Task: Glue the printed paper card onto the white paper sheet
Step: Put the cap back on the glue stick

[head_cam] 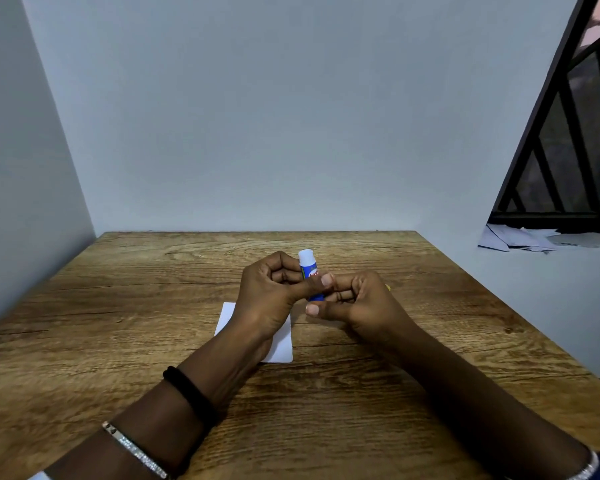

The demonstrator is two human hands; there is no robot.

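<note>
A blue glue stick (308, 268) with a white cap stands upright between both hands above the middle of the wooden table (118, 323). My left hand (271, 289) grips its body, thumb across the label. My right hand (354, 299) pinches its blue base with curled fingers. A white paper sheet (282, 344) lies flat on the table under my left wrist, partly hidden by it. A small yellow edge (389, 287) peeks out behind my right hand; I cannot tell what it is. The printed card is not in sight.
Grey walls close the table at the back and left. A ledge at the right holds loose papers (520, 239) below a black window grille (568, 150). The table's right edge runs diagonally toward me.
</note>
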